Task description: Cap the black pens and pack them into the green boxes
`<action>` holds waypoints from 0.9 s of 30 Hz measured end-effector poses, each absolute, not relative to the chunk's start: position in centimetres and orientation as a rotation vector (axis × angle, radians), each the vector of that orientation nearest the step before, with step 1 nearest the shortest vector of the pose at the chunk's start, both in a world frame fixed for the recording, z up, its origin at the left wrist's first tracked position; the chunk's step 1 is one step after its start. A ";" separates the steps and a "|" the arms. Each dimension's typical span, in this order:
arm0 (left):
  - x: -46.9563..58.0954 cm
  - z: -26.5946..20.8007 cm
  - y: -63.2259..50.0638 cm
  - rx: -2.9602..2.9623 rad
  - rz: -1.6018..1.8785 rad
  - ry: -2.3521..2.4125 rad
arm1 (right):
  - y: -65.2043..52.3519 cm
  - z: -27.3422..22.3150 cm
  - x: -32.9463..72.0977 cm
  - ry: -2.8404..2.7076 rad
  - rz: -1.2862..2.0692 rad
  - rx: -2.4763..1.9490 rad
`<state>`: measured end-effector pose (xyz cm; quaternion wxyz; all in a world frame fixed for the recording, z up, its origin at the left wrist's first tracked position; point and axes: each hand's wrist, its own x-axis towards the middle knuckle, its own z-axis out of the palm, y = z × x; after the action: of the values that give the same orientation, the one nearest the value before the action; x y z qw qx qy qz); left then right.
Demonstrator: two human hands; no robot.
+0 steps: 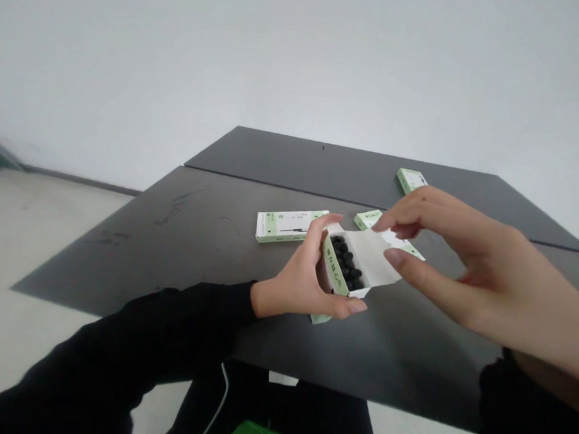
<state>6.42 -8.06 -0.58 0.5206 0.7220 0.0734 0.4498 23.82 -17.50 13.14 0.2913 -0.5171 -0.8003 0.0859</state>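
My left hand [309,275] grips a small green-and-white cardboard box [336,266] by its ends, thumb on the near end and fingers round the far one. The box is tilted, and its white lid flap [372,256] is folded out to the right. Inside lie several small black rounded pieces [347,261], whose kind I cannot make out. My right hand [446,263] is at the flap's right edge, thumb and fingers apart. Whether its fingertips touch the flap is not clear.
Behind my left hand lies a similar closed box [289,225] on the dark table [208,237]. Another box [368,218] lies behind the flap, partly hidden by my right hand. One more box [411,180] sits farther back. A seam crosses the tabletop. A white wall stands behind.
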 end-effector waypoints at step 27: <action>6.5 -0.3 -8.5 1.981 1.232 0.283 | -16.4 5.7 24.8 -1.651 1.074 -1.107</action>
<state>6.47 -8.48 -0.29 0.3856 0.7778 0.1112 0.4836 24.81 -16.37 5.74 0.4271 -0.4430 -0.6606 0.4300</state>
